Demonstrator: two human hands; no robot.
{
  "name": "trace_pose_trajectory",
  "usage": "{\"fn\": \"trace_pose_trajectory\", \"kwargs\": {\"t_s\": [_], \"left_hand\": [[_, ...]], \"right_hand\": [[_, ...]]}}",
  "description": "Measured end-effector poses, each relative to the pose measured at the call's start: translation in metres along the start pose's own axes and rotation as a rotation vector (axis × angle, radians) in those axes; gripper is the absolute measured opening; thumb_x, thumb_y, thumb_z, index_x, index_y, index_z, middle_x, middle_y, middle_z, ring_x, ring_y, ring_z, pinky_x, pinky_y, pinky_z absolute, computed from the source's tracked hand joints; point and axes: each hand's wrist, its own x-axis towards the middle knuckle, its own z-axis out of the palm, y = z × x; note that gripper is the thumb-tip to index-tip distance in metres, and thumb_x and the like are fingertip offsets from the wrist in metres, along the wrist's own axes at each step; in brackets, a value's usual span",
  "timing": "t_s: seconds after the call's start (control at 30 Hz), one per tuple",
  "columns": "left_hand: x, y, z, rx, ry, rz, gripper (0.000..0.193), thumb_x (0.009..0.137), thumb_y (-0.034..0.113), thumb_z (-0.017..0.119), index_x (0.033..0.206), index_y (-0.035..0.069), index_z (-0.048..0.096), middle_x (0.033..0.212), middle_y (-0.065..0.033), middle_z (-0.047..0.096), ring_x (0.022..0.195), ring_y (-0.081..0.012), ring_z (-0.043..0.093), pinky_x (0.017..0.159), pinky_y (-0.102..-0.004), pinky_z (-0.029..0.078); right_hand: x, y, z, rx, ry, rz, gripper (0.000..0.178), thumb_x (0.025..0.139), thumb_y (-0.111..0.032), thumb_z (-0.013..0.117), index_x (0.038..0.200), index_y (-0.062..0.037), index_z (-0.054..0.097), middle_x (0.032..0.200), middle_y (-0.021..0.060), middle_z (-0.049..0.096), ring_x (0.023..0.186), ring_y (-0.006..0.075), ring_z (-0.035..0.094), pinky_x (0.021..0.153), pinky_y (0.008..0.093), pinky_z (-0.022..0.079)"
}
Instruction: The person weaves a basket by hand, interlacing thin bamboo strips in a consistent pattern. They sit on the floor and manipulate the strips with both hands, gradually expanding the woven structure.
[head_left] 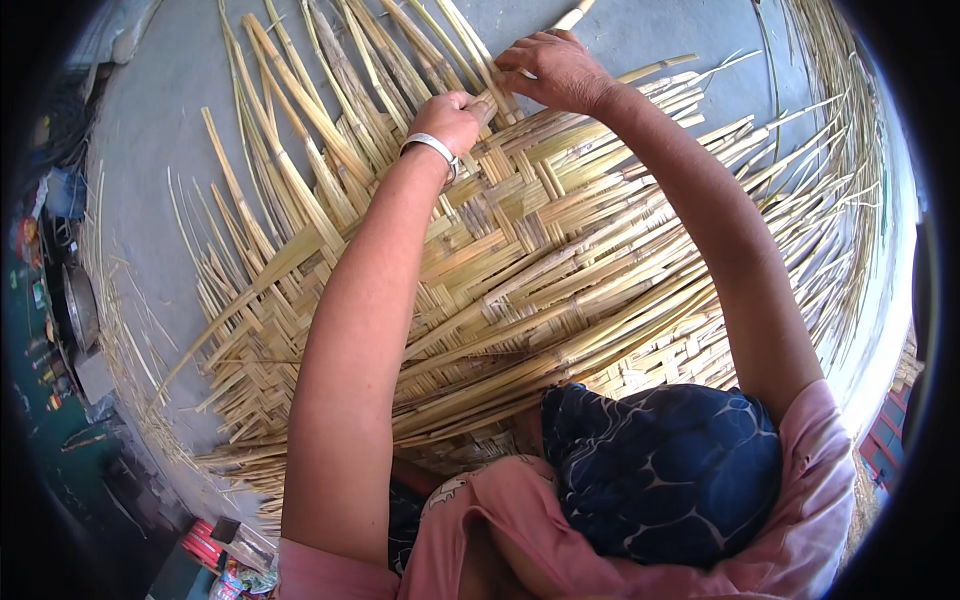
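A herringbone-woven mat (490,220) of flat yellow-tan reed strips spreads in front of me. My left hand (448,125), with a pale bracelet at its wrist, is closed at the mat's far edge, its thumb and fingers pinching a reed strip. Just right of it, my right hand (562,72) curls its fingers down around reed strips at the same edge. The fingertips are partly hidden. Beyond the hands a pale strip end (575,14) sticks out. Unwoven strips (310,140) fan away from the far left edge.
Several long loose strips (600,325) lie across the mat, close to my bent knee in dark blue patterned cloth (670,470). Grey floor (150,150) surrounds the mat. More thin reeds (850,120) lie along the right. Clutter and a red object (203,543) stand at lower left.
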Motion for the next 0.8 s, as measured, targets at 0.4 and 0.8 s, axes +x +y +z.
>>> {"fn": "trace_pose_trajectory", "kwargs": {"t_s": [0.4,0.8], "left_hand": [[-0.016,-0.021,0.012,-0.214,0.245,0.159,0.028,0.087,0.012,0.058,0.113,0.002,0.059,0.094,-0.0097,0.066,0.08,-0.0151,0.062,0.071,-0.0278,0.051],[-0.073,-0.03,0.048,0.775,0.447,0.484,0.042,0.089,0.029,0.053,0.126,0.009,0.05,0.134,-0.0039,0.046,0.129,-0.0229,0.036,0.107,-0.044,0.023]], "right_hand": [[0.013,0.026,-0.014,0.411,-0.593,0.22,0.044,0.084,-0.049,0.058,0.091,-0.0061,0.064,0.084,0.0113,0.066,0.084,0.0282,0.061,0.078,0.0391,0.046],[0.005,0.002,-0.023,0.041,-0.493,0.118,0.032,0.084,-0.043,0.059,0.092,-0.013,0.064,0.085,0.0103,0.066,0.087,0.0281,0.063,0.078,0.0393,0.048]]}}
